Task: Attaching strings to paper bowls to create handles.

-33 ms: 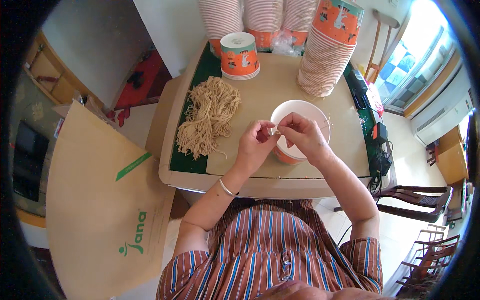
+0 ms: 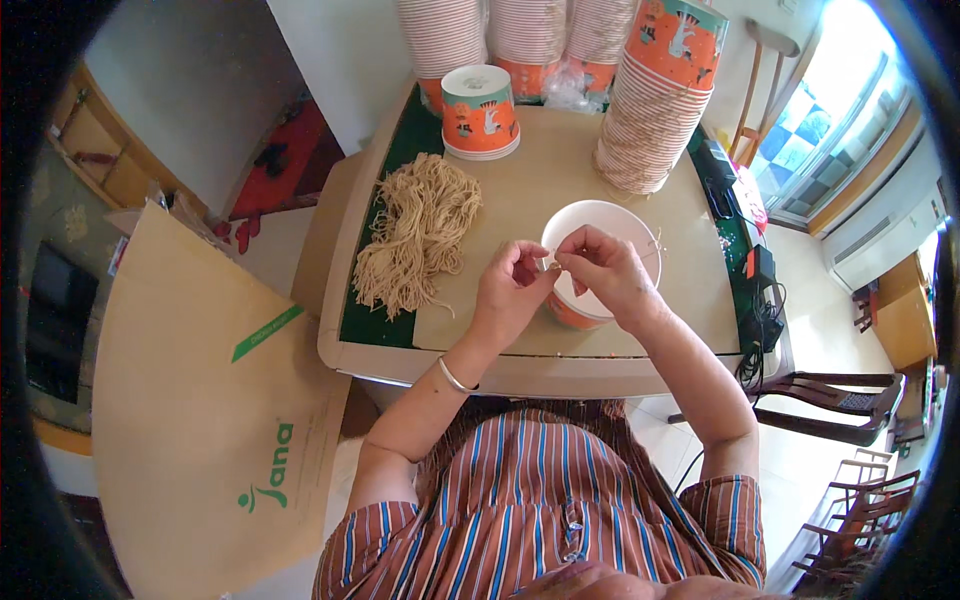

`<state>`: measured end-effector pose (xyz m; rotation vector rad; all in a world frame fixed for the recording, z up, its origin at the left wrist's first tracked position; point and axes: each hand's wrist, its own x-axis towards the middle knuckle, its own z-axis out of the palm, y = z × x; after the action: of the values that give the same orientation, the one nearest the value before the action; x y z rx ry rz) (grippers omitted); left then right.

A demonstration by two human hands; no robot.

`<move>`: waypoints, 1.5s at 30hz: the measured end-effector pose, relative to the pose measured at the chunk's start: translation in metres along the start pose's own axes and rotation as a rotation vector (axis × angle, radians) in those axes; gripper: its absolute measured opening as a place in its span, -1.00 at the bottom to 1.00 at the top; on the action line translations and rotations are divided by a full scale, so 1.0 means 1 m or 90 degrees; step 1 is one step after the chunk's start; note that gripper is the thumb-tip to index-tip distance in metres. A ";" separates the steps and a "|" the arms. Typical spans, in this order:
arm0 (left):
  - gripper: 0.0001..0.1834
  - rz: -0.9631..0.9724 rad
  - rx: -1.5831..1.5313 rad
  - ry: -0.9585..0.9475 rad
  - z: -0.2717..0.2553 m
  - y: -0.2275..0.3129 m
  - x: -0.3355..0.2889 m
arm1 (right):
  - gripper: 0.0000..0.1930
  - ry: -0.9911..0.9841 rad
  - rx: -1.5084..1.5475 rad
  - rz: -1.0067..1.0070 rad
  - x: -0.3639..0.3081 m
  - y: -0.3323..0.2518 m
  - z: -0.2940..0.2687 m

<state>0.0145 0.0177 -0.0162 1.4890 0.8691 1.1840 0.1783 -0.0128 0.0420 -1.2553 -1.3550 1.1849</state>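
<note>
A paper bucket (image 2: pixel 598 216), white inside and orange outside, stands open end up near the front edge of the table. Over its near left rim, my left hand (image 2: pixel 511 288) and my right hand (image 2: pixel 612 278) meet fingertip to fingertip. Both pinch a short end of beige cord (image 2: pixel 556 266), mostly hidden by the fingers. Knotted cord ends (image 2: pixel 656 243) stick out from the bucket's right rim. Left of my hands lies a loose heap of beige cords (image 2: pixel 418 230), with one strand trailing toward the bucket.
A tall stack of nested buckets (image 2: pixel 655 110) rises at the back right. An upside-down bucket (image 2: pixel 480 115) sits behind the cord heap, before more wrapped stacks (image 2: pixel 528 35). Black adapters and cables (image 2: pixel 762 320) line the table's right edge. A large cardboard box (image 2: pixel 210 400) stands at left.
</note>
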 end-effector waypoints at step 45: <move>-0.91 -0.008 -0.061 -0.036 -0.003 0.003 0.004 | -0.78 -0.022 -0.155 -0.099 0.000 0.013 -0.011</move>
<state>0.0126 0.0213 -0.0128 1.4300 0.7717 1.1542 0.1908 -0.0119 0.0309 -1.2749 -1.6302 0.9586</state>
